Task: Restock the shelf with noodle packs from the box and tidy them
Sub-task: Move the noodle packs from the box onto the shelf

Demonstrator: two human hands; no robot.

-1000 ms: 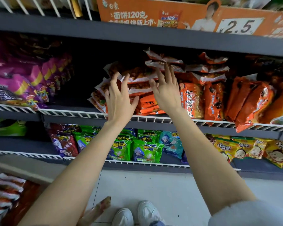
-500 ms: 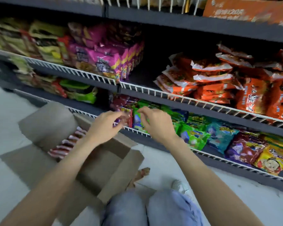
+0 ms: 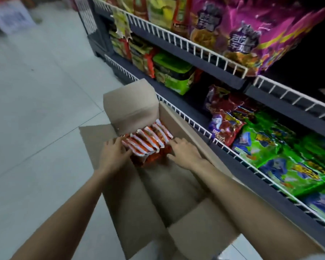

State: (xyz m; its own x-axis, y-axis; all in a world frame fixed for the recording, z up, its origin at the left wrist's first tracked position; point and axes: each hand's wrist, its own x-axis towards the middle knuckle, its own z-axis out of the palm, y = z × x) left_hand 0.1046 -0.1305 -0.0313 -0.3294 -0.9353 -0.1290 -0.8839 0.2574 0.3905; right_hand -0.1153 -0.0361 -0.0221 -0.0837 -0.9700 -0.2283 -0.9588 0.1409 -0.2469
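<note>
While both arms reach down into open cardboard box, left hand and right hand flank row of orange noodle packs standing on edge at box's far end. Left fingers spread, pressing near pack's left side; right fingers extended, touching row's right side. Neither hand curled round pack. Box on tiled floor, just beside wire-fronted shelf of green and red packets.

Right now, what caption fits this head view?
Both hands, left and right, reach around orange noodle packs in the cardboard box.
</note>
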